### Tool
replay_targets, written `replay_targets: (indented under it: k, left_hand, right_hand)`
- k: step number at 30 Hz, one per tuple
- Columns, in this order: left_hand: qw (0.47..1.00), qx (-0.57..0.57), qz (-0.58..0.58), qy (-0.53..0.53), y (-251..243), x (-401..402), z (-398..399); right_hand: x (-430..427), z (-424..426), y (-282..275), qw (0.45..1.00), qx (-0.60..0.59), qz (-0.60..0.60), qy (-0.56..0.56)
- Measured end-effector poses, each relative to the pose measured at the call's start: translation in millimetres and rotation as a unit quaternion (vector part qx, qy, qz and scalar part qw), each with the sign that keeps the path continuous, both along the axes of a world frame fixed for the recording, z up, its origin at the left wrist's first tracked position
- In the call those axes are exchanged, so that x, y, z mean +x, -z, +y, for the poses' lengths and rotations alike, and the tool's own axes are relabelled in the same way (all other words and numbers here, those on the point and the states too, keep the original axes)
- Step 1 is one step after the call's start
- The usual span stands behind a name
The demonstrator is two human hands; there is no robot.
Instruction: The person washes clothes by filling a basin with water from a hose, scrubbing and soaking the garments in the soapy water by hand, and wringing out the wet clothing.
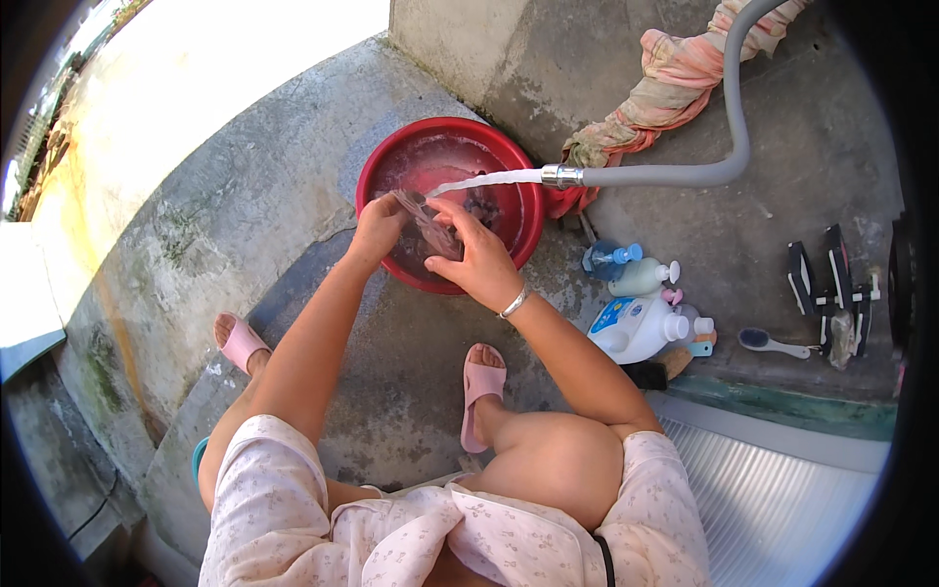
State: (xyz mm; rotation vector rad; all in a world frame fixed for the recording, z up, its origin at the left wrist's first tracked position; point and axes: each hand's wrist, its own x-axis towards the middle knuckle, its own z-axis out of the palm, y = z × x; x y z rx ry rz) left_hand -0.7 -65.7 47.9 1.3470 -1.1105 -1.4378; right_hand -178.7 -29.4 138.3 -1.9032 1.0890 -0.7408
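My left hand [380, 229] pinches one end of a thin, wet, brownish-mauve cloth [434, 233] above a red plastic basin [373, 161]. My right hand [480, 257], with a silver bangle at the wrist, is at the cloth's other side. Its thumb and index finger are spread apart around the fabric, and whether its other fingers grip is hidden. A stream of water [484, 180] runs from a grey hose [660, 176] with a metal end and falls beside the cloth. Water fills the basin's bottom, and a dark patterned fabric [482, 208] lies in it.
A twisted pink and beige cloth [675, 81] lies under the hose at the right. Pump bottles [637, 277], a white detergent jug [632, 326] and a brush [770, 343] stand or lie right of my forearm. A ribbed metal washboard-like surface [777, 484] is at lower right.
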Motion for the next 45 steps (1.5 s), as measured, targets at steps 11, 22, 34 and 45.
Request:
replay_targets:
  k: [11, 22, 34, 45]
  left_hand:
    - [0.998, -0.004, 0.006, 0.066, -28.3, 45.1, -32.3]
    - [0.997, -0.059, -0.023, 0.049, -10.4, 17.4, -12.1]
    - [0.989, -0.125, -0.052, -0.065, -73.3, 27.6, -34.7]
    - [0.926, 0.269, 0.264, -0.016, -19.3, -6.7, 4.5]
  right_hand:
    - [-46.0, -58.9, 61.6, 0.949, 0.169, -0.204, 0.17]
    - [-52.0, -78.9, 31.2, 0.839, 0.279, -0.383, 0.267]
    - [-80.9, -92.9, 48.5, 0.907, 0.147, -0.212, 0.333]
    - [7.1, 8.8, 14.8, 0.953, -0.124, 0.255, -0.105]
